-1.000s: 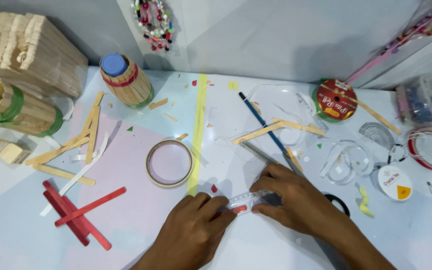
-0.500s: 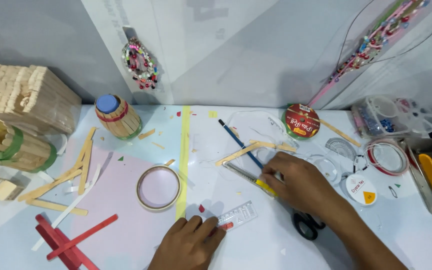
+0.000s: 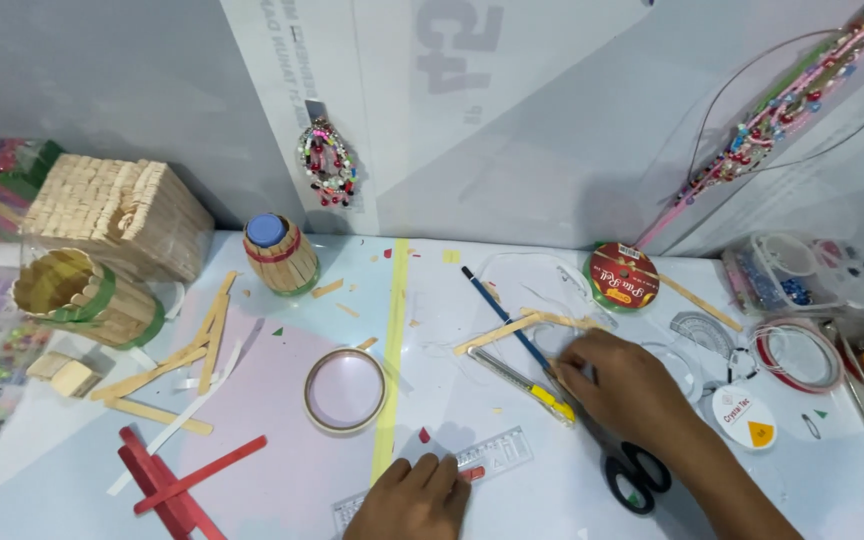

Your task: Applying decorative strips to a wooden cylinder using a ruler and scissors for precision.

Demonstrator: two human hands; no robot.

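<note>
Head view: scissors (image 3: 635, 478) half under right hand (image 3: 632, 388)

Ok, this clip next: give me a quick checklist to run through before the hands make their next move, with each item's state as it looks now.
1. Left hand rests on the clear ruler, pressing its near end: ok.
2. Right hand is at the yellow-handled cutter; fingertips touch its yellow end: ok.
3. Firm grasp on the cutter: cannot tell, the fingers hide the contact.
4. Cutter blade out or retracted: cannot tell.
5. Scissors partly under the right forearm, in the way of a pull-back: not ok.
6. Tape roll lies flat, apart from both hands: ok.
</note>
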